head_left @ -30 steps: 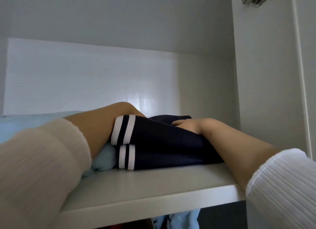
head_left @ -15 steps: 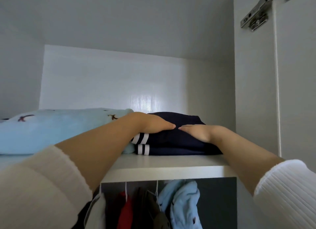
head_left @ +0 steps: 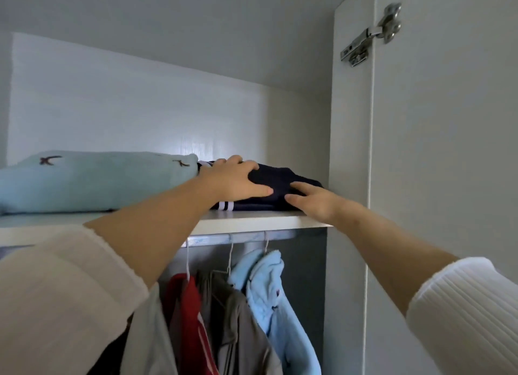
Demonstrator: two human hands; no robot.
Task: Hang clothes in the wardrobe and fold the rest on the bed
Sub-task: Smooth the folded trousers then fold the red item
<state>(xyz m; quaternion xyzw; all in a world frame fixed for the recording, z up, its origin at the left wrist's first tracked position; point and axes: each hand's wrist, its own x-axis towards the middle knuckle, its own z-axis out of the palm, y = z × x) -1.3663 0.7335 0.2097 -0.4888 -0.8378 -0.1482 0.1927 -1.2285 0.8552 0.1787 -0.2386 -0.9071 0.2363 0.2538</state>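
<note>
- Reaching up into the white wardrobe, the person has both hands on a folded navy-blue garment with two white stripes [head_left: 283, 175]. It lies at the right end of the white upper shelf [head_left: 252, 221], close to the wardrobe's side wall.
- The left hand [head_left: 235, 181] lies palm-down on top of the navy garment. Its fingers are spread and only slightly bent over the cloth, pressing it rather than gripping it.
- The right hand [head_left: 314, 201] touches the garment's front right edge with straight fingers and the thumb held out. It grips nothing.
- A folded pale-blue fleece with small brown motifs [head_left: 92, 181] sits on the same shelf, just to the left and touching the navy garment.
- Under the shelf, a metal rail [head_left: 246, 236] carries thin white hangers [head_left: 230, 251].
- A red garment [head_left: 190, 313], a grey-brown jacket [head_left: 238, 318] and a light-blue fleece jacket [head_left: 269, 290] hang from it side by side.
- Both forearms are bare, with the cream ribbed left sleeve [head_left: 56, 304] and right sleeve [head_left: 471, 313] pushed back.
- At the upper right, a silver metal hinge [head_left: 367, 38] joins the open white door [head_left: 448, 150] to the wardrobe's side.
</note>
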